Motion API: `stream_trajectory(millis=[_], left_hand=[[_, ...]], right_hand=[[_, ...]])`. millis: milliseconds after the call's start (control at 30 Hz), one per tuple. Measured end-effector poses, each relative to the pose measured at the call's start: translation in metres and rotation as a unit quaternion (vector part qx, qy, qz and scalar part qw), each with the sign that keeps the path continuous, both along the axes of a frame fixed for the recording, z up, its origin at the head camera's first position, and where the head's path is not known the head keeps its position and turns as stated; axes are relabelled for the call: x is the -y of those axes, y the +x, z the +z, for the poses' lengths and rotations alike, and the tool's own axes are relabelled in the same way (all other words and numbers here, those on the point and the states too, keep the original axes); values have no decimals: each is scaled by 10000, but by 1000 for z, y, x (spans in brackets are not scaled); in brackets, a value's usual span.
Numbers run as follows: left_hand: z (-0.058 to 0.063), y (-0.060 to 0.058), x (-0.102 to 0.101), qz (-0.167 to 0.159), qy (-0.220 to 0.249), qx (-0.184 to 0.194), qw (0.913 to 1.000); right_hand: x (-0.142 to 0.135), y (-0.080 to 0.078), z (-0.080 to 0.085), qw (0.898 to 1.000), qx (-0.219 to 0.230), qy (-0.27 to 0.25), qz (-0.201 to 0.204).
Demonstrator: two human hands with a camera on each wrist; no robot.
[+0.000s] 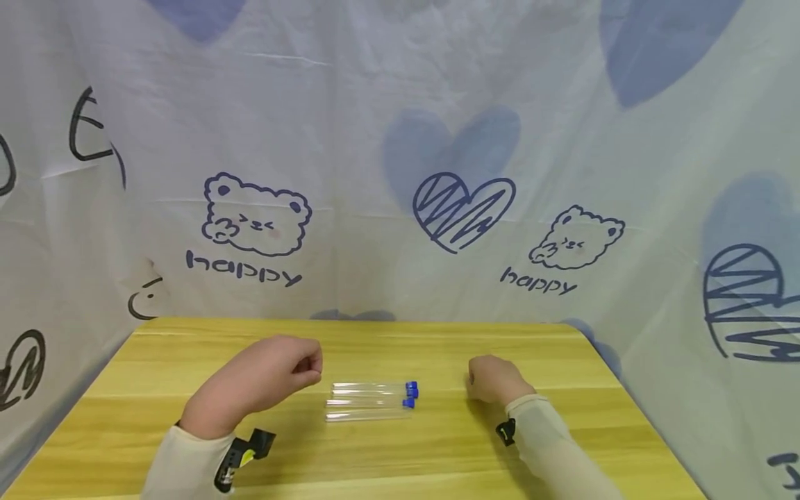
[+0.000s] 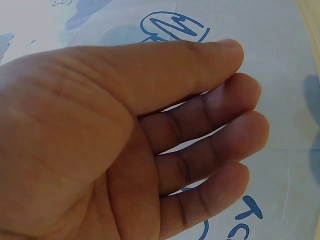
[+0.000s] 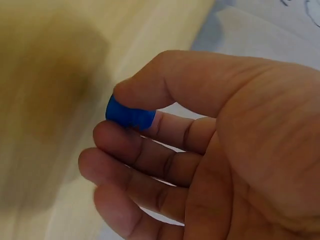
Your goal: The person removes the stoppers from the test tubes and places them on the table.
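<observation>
A small blue cap [image 3: 127,114] sits pinched between the thumb and fingertips of a person's right hand [image 1: 498,380], the grip closed firmly enough that I, watching from my distant station, see only the cap's middle and ends. The hand hangs over a yellow wood-grain table [image 1: 437,451], to the right of four clear tubes [image 1: 365,402] and apart from them. The tubes lie side by side near the table's middle, and blue caps [image 1: 411,385] sit at the right ends of three; the tube nearest me [image 1: 369,417] is clear along its length. At left, the person's left hand [image 1: 275,368] is near the tubes' left ends, its fingers loosely bent around nothing, as I read it on my wrist feed. Light sleeves and black wrist straps [image 1: 232,464] frame the scene. Behind hangs a white cloth [image 1: 350,229] printed with hearts, bears and "happy."
</observation>
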State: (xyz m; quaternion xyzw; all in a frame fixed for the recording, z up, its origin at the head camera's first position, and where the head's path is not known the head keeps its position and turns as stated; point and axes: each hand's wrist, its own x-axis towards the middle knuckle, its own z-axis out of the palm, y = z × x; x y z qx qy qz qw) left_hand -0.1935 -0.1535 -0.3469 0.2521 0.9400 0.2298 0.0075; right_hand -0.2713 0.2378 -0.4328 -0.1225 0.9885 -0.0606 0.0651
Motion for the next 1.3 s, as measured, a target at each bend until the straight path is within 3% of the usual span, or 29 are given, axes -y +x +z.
stream_trajectory(millis=[133,367,500,600,733,867,967,1067,1300], left_hand=[[1,0,-2,-22,-15,-4,10000],[2,-2,-1,-3,40,-195,9998],[1,-2,1,28,78,-305,9995],[2,-2,1,96,143,-532,9984],[3,-1,1,254,210,-766,9965],[5,0,-1,448,187,-800,9956],[7,1,-3,621,158,-751,9951],[9,2,-5,721,134,-688,9949],[8,3,-7,661,50,-362,9971]], right_hand=[[-3,-1,-8,9999,3,138,-54],[-2,3,-8,9989,389,-90,-257],[-3,2,8,9963,604,-140,-600],[1,7,30,9960,445,-310,-705],[21,27,59,9942,-450,-812,-542],[49,61,81,9862,-1076,-1240,-204],[60,85,89,9889,-1066,-1029,127],[60,99,92,9933,-945,-582,327],[48,102,97,9961,-686,-421,349]])
